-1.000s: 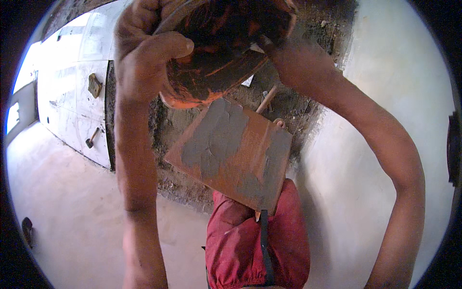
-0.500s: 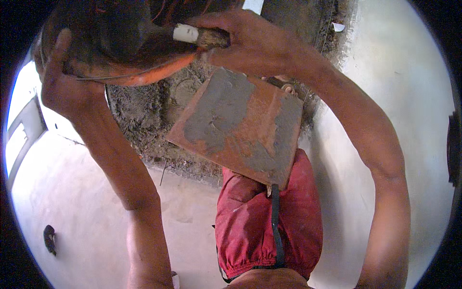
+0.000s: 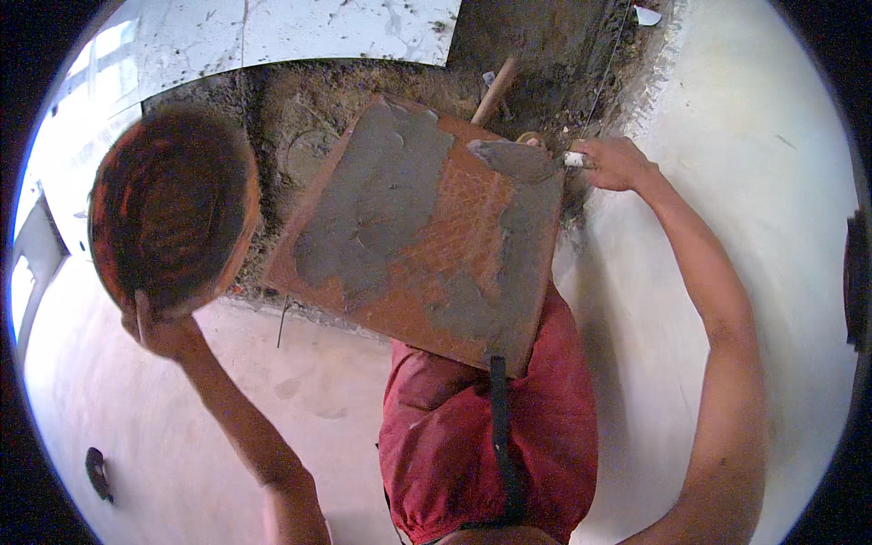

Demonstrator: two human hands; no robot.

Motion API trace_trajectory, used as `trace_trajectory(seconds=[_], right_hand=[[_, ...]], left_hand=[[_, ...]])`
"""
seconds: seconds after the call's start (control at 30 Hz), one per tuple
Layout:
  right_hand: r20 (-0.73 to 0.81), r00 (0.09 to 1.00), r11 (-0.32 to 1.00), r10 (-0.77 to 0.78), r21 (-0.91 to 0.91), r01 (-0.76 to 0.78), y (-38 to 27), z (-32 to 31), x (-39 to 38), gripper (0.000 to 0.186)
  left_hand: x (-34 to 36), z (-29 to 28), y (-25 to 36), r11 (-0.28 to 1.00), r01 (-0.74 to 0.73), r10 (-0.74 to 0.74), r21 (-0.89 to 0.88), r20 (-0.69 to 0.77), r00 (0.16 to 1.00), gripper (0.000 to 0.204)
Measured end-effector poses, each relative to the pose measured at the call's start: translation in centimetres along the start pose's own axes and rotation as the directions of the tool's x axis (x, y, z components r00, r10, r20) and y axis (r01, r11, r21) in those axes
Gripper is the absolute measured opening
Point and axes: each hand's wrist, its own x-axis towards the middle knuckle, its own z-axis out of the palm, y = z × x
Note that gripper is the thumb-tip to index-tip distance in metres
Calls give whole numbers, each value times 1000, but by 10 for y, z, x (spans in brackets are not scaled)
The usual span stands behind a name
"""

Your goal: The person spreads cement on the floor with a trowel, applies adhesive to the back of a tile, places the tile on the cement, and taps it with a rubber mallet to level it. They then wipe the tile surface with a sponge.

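Here's the left hand point(image 3: 163, 329) clamped on the near rim of a dark reddish basin point(image 3: 173, 209), the bowl extending beyond the fingers! Across on the right, the right hand point(image 3: 619, 164) is curled around the handle of a trowel point(image 3: 513, 159), its blade pointing left over the mortar-smeared slab point(image 3: 463, 218) between both hands, contact impossible to tell.

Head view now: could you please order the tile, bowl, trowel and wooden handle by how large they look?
1. Tile, reddish, partly grey-coated
2. Bowl, in the left hand
3. Trowel, in the right hand
4. Wooden handle
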Motion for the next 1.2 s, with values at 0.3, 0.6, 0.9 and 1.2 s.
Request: trace_trajectory(seconds=[0.3,0.6,0.9,1.2], right_hand=[[0,998,996,68,-56,-67,-53,128,22,28],[145,986,997,78,-39,-73,9,68,100,42],[229,972,992,-44,126,15,-100,78,7,40],[361,932,985,14,156,-76,-68,50,-26,37]], left_hand=[[-17,-105,4,911,87,-80,404,-35,996,27],[-14,-127,7,926,197,-194,324,-41,980,40],[-12,-137,15,874,281,-244,395,-143,959,46],[-20,-157,15,832,254,-243,494,-88,966,45]])
